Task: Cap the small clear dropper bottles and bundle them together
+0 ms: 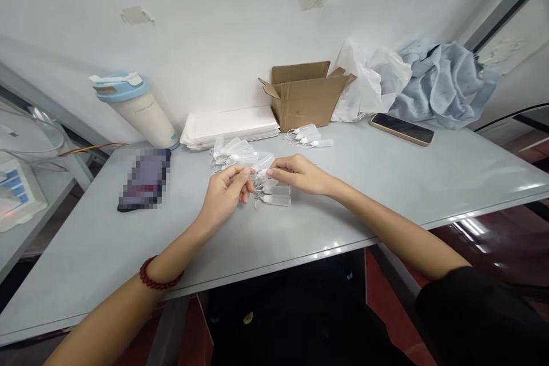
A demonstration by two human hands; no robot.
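Note:
Over the table's middle, my left hand [225, 194] and my right hand [300, 174] meet with fingertips pinched at a small clear plastic tube [265, 161] with a white end. Exactly where each fingertip grips it is partly hidden. Just below the fingers lie more such clear tubes [278, 200] with white ends and thin cords. A heap of the same tubes [235, 148] spreads behind my left hand. Farther back, past my right hand, rests a smaller group of tubes [306, 136].
Along the wall stand a cream tumbler [148, 117], a stack of white sheets or envelopes [231, 126], an open cardboard box [304, 104], a white plastic bag [369, 80] and blue cloth [448, 86]. A phone [402, 128] lies right, a blurred dark item [146, 180] left.

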